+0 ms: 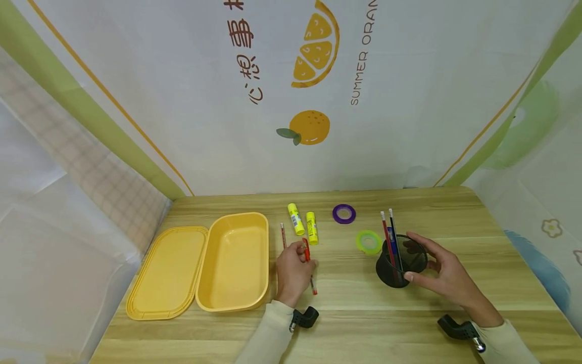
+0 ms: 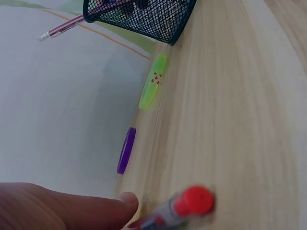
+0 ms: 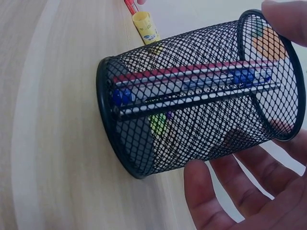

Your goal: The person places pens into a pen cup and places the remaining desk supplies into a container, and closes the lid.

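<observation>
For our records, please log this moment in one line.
left hand: pinches red pen | right hand: grips mesh cup | inside: pencils, blue pen

On my head feed, the white backdrop (image 1: 409, 131) carries brown Chinese characters (image 1: 247, 65), 心想事, climbing from the bottom up, the next one cut off at the top edge, and further right the capitals SUMMER ORAN (image 1: 361, 58), also cut off. I can't make out the small labels on the yellow glue sticks (image 1: 295, 219) or the blurred print on the red-capped pen (image 2: 165, 215).
</observation>
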{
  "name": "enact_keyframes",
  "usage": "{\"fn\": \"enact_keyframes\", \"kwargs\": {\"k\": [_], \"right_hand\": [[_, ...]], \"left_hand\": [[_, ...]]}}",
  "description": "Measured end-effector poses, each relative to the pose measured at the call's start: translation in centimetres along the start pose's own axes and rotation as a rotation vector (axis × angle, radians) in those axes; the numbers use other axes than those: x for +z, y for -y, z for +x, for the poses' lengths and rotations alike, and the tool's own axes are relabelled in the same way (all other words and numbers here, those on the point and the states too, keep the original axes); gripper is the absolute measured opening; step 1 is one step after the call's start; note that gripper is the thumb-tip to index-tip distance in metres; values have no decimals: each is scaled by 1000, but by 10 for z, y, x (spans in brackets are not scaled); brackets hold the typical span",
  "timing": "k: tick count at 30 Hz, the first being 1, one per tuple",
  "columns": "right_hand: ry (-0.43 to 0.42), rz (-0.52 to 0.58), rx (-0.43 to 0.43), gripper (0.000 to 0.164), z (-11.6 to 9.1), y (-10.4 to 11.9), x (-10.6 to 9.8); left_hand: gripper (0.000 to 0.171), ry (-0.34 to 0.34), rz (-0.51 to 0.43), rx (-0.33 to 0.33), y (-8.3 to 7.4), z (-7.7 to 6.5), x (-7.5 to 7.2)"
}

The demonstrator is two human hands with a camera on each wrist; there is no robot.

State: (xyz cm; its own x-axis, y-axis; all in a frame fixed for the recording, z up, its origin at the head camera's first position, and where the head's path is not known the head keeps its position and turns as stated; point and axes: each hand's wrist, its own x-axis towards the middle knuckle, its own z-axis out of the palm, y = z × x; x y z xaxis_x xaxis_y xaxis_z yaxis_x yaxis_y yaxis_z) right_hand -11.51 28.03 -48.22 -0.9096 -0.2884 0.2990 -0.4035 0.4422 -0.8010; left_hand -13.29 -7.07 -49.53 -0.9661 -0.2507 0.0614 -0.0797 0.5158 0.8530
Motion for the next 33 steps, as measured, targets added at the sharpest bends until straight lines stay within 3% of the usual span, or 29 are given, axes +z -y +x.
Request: {"fn": "enact_keyframes", "kwargs": {"k": [10,16,23,33], "right_hand": [[1,-7,0,86,0,0,0],[0,-15,2,86,0,2,0],[1,-20,-2,86,0,4,0],[-2,-26,9,86,0,5,0]], "left_hand": [[49,11,80,30,1,1,-2],[48,46,80,2,1,3,-4],[53,83,47,-70,-1,7,-8],[56,105,-69,-91,-5,8,-14]]}}
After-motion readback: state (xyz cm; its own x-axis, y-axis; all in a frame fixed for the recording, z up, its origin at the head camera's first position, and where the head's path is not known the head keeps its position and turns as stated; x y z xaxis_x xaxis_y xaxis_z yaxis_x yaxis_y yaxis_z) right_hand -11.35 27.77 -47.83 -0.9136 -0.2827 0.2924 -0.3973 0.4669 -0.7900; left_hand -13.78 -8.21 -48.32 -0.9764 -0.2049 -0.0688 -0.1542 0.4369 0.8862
